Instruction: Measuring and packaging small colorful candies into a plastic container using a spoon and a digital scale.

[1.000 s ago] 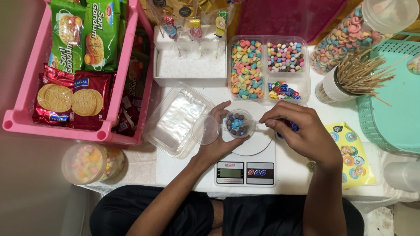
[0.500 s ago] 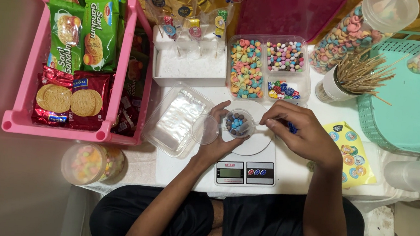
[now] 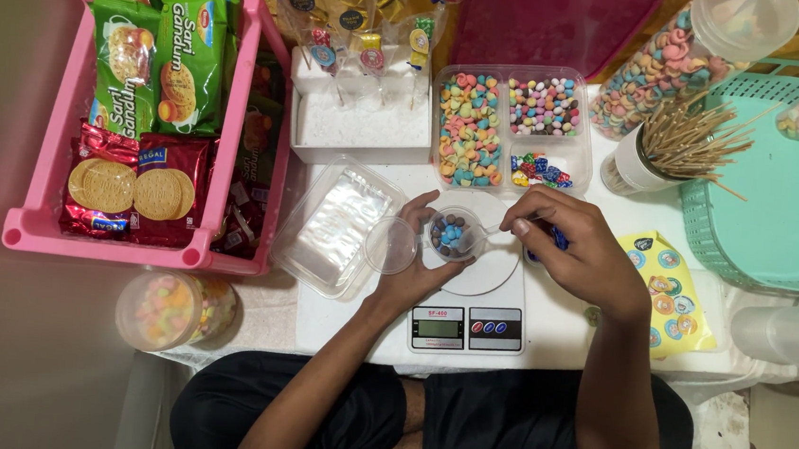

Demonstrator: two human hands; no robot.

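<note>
A small clear cup (image 3: 454,235) holding blue and brown candies stands on the round white pan of a digital kitchen scale (image 3: 479,302). My left hand (image 3: 413,264) cups it from the left and below, with the cup's hinged clear lid (image 3: 390,246) open beside my fingers. My right hand (image 3: 576,248) hovers just right of the cup, fingers pinched on a small clear scoop, with something blue under the palm. A divided clear tray of coloured candies (image 3: 510,129) lies just beyond the scale.
A pink crate of biscuit packets (image 3: 147,110) stands at the left, an open clear box (image 3: 338,224) beside the scale. A white block with lollipops (image 3: 360,117), a cup of wooden skewers (image 3: 672,146), a teal basket (image 3: 782,188), a sticker sheet (image 3: 665,288) and a candy jar (image 3: 169,309) surround it.
My right hand has shifted slightly near the cup's rim; the left hand and the cup stay where they were.
</note>
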